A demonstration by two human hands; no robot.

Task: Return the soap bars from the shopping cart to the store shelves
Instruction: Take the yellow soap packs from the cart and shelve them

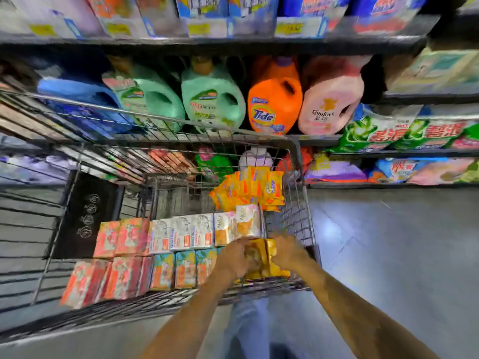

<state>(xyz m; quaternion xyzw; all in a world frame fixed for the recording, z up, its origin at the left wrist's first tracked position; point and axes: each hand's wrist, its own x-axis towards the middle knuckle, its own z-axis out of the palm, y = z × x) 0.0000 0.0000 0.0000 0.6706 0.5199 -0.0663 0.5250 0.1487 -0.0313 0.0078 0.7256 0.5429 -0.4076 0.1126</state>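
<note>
Left hand [237,257] and right hand [286,252] tight around yellow soap bars [265,257] in cart [300,218].

There are five large plastic detergent jugs [212,99]: one blue [77,95], two mint-green [153,99] [215,107], one orange [274,104], one pink [329,102]. One wire shopping cart [298,216] carries three white-and-blue soap boxes [181,234].

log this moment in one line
grasp | left hand holds yellow soap packs | right hand holds same packs | in shopping cart

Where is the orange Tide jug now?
Head view, right of centre: the orange plastic Tide jug stands on the shelf between a mint-green jug and a pink Comfort jug.
</note>
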